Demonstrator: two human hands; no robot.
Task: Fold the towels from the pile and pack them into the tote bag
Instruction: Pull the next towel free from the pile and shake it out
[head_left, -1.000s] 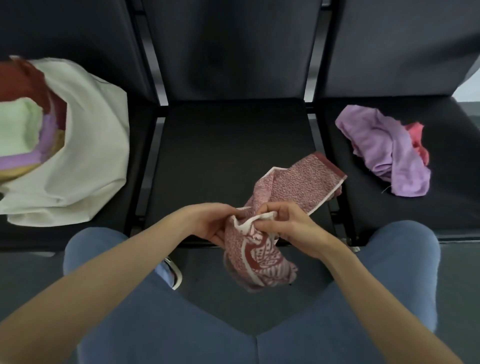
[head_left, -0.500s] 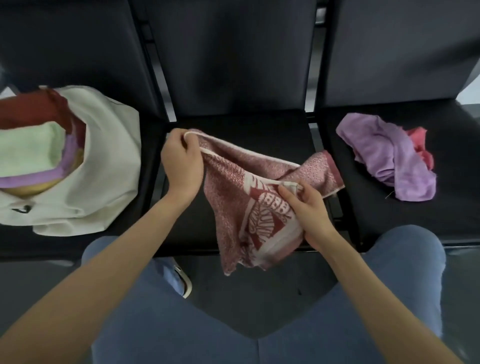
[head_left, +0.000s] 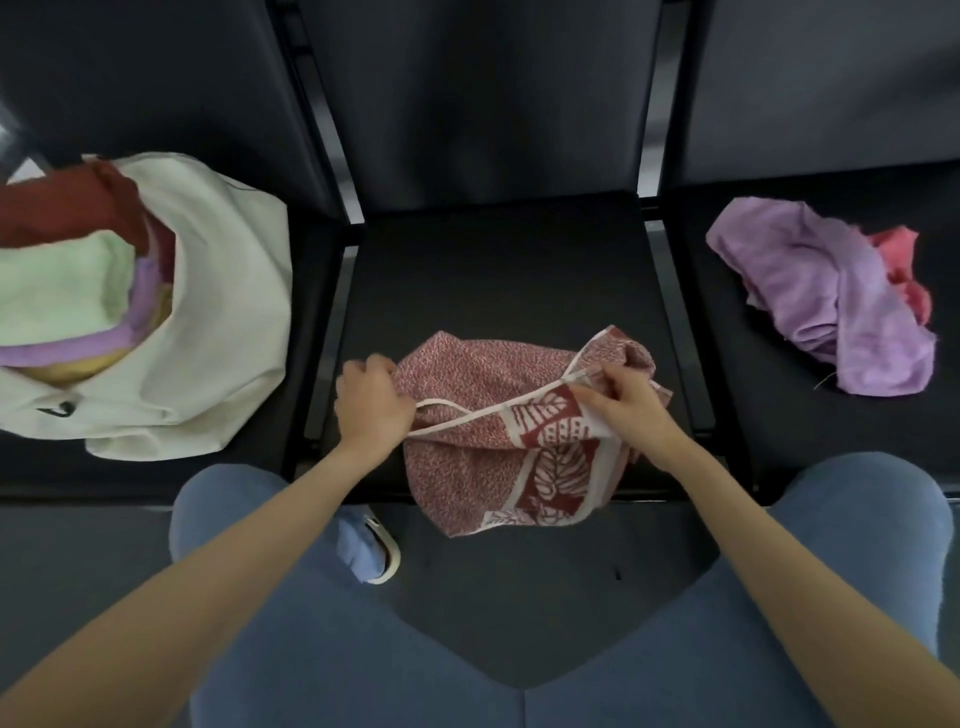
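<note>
Since half a second ago I see both hands have dropped toward the seat's front edge, and the red patterned towel (head_left: 483, 415) now lies bunched on the middle seat (head_left: 498, 270) instead of hanging stretched between them.

From the head view, the towel's lower part spills over the seat's front lip and hangs above the dark floor (head_left: 545, 597), between my blue-clad knees. Most of the middle seat behind the towel is bare, so I have room to spread the cloth away from me. My left hand (head_left: 371, 402) has its fingers curled, pinching the white hem at the towel's left end. My right hand (head_left: 623, 402) pinches the same hem near the towel's right end, fingertips bent tight on the cloth. The hem runs nearly taut between the two grips.

On the left seat the cream tote bag (head_left: 228, 322) lies with its mouth open toward me, folded towels stacked inside. On the right seat the purple towel (head_left: 831, 301) lies crumpled over a pink towel (head_left: 898, 260), well apart from my right hand. A blue shoe (head_left: 363, 551) shows below the seat edge.
</note>
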